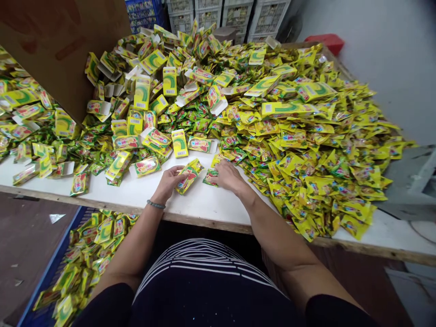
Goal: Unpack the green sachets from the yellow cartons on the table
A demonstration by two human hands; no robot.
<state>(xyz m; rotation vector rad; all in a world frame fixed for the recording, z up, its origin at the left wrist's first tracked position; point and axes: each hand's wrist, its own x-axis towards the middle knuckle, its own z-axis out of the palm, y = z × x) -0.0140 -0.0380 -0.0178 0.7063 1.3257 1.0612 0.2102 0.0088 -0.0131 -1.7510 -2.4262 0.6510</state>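
Note:
On the white table, my left hand [169,181] pinches a yellow and green packet [189,176] printed with red fruit slices. The packet is tilted, its far corner pointing toward my other hand. To its right, my right hand [227,175] is bent over the near edge of the heap, fingers curled down on a small green packet [210,177]. A yellow packet [218,160] lies by its fingertips, which are partly hidden. Just beyond the hands are an upright yellow box [179,143] and a box lying with its white flap open [200,144].
A big heap of yellow packets [316,159] covers the table's right side. Small boxes [141,93] and green packets pile up at the back left, beside a cardboard sheet [64,50]. A blue crate [51,268] of packets stands below left. White crates [207,18] are stacked behind.

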